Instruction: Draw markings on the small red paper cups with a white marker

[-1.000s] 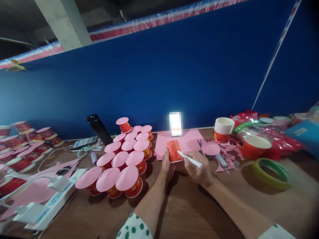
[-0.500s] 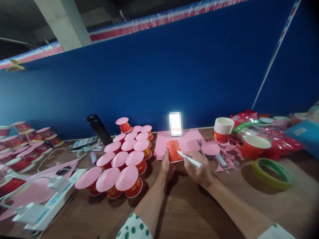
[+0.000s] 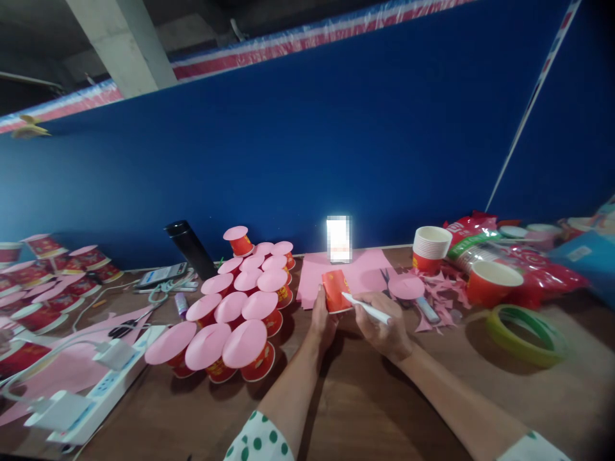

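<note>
My left hand point(image 3: 323, 321) grips a red paper cup point(image 3: 335, 289) from its left side, its white rim turned down. In my right hand point(image 3: 387, 326) is a white marker pen point(image 3: 369, 308), its tip against or very near the cup's right side. Pink paper sheets point(image 3: 307, 272) lie behind the cup, with a bright upright phone point(image 3: 339, 240) standing on them. To the right of the sheets are dark scissors point(image 3: 385, 278), a pink paper disc point(image 3: 406, 287) and a glue stick point(image 3: 427, 310) among pink scraps point(image 3: 449, 291).
Several upside-down red cups topped with pink discs point(image 3: 245, 344) stand at left. Beyond them are a black bottle point(image 3: 191, 250) and a white power strip point(image 3: 108, 387). On the right are stacked cups point(image 3: 431, 246), a larger cup point(image 3: 494, 282) and a green tape roll point(image 3: 526, 336).
</note>
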Tool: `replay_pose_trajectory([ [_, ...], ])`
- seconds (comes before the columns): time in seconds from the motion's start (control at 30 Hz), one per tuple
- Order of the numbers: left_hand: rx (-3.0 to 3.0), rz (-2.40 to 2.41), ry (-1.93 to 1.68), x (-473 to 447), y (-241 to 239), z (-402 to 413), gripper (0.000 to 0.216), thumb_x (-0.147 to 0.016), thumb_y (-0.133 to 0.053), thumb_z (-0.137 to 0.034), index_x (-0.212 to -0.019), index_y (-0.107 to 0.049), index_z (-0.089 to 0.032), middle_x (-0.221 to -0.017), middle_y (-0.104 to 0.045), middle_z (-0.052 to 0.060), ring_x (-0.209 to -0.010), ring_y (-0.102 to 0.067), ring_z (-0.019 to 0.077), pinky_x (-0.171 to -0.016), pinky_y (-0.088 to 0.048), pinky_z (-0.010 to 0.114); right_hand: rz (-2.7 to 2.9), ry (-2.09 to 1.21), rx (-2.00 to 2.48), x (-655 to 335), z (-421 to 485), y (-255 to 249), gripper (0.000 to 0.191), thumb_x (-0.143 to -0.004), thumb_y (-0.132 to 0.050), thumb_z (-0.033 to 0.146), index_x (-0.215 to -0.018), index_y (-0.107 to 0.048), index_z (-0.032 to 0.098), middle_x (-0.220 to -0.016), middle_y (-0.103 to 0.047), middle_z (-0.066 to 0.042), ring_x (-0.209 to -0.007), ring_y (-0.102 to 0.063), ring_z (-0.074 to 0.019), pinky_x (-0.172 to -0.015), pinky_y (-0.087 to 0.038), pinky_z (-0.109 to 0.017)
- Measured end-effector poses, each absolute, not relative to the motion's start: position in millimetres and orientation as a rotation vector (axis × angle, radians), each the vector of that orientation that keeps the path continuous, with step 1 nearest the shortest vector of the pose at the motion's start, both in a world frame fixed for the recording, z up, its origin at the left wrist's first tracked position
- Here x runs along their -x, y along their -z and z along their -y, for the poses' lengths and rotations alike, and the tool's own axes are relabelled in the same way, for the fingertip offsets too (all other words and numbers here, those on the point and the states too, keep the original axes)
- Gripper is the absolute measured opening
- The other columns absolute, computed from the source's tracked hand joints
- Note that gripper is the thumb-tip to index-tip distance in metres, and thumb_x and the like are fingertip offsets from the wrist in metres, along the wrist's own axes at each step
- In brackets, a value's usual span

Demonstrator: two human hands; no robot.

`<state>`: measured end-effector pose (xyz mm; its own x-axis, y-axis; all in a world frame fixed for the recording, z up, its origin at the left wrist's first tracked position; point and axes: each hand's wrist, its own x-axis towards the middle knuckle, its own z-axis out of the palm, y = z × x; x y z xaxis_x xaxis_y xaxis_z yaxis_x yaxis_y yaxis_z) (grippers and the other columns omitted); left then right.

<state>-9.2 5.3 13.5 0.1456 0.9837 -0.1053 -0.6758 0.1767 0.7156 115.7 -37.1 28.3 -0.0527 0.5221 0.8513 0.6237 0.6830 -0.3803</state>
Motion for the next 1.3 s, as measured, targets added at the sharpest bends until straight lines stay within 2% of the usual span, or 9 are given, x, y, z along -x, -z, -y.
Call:
replay_pose_trajectory([
  [0.13,-0.573,-0.67,-1.301,8.9,-16.1,-3.9,0.031,-0.082,-0.054,-0.042,-0.098,-0.063,-0.017,-0.097,-0.07,0.009,-0.102,-0.062,0.0243,-0.085,-0.05,0.034,1.705,0.112,0.94,-115.4,37.7,-28.4,0.014,-0.087,-0.048,0.017,-0.095,-0.058,0.023,-0.079,-0.066,-0.006,-0.071,-0.061,-0.0202,-0.063,-0.051,-0.036],
  [0.37,-0.579,-0.635,-1.301,5.9,-22.5,-1.0,0.032,-0.08,-0.056,-0.043,-0.091,-0.064,-0.014,-0.094,-0.071,0.01,-0.102,-0.062,0.0244,-0.089,-0.048,0.035,1.686,0.1,0.946,-116.0,36.6,-26.5,0.014,-0.085,-0.051,0.015,-0.095,-0.058,0.021,-0.081,-0.065,-0.006,-0.074,-0.062,-0.0197,-0.066,-0.052,-0.036],
  [0.77,-0.596,-0.631,-1.293,5.9,-20.1,-1.2,0.035,-0.078,-0.059,-0.046,-0.087,-0.064,-0.012,-0.094,-0.07,0.011,-0.1,-0.063,0.0256,-0.088,-0.048,0.036,1.697,0.115,0.961,-117.5,35.8,-24.4,0.014,-0.086,-0.049,0.018,-0.096,-0.059,0.02,-0.083,-0.066,-0.007,-0.074,-0.063,-0.019,-0.066,-0.052,-0.035],
  [1.07,-0.602,-0.617,-1.279,6.1,-20.3,-1.5,0.038,-0.08,-0.056,-0.046,-0.095,-0.064,-0.012,-0.094,-0.071,0.011,-0.098,-0.064,0.0247,-0.087,-0.048,0.035,1.655,0.115,0.935,-116.2,36.4,-26.5,0.014,-0.084,-0.052,0.015,-0.094,-0.059,0.022,-0.081,-0.066,-0.006,-0.074,-0.064,-0.0202,-0.066,-0.053,-0.036],
  [1.3,-0.606,-0.575,-1.301,5.9,-19.8,-0.9,0.034,-0.081,-0.056,-0.044,-0.091,-0.064,-0.013,-0.094,-0.071,0.01,-0.1,-0.063,0.0241,-0.089,-0.047,0.035,1.679,0.111,0.937,-116.1,36.2,-26.3,0.015,-0.085,-0.05,0.017,-0.095,-0.059,0.022,-0.081,-0.066,-0.006,-0.074,-0.064,-0.0198,-0.067,-0.053,-0.036],
])
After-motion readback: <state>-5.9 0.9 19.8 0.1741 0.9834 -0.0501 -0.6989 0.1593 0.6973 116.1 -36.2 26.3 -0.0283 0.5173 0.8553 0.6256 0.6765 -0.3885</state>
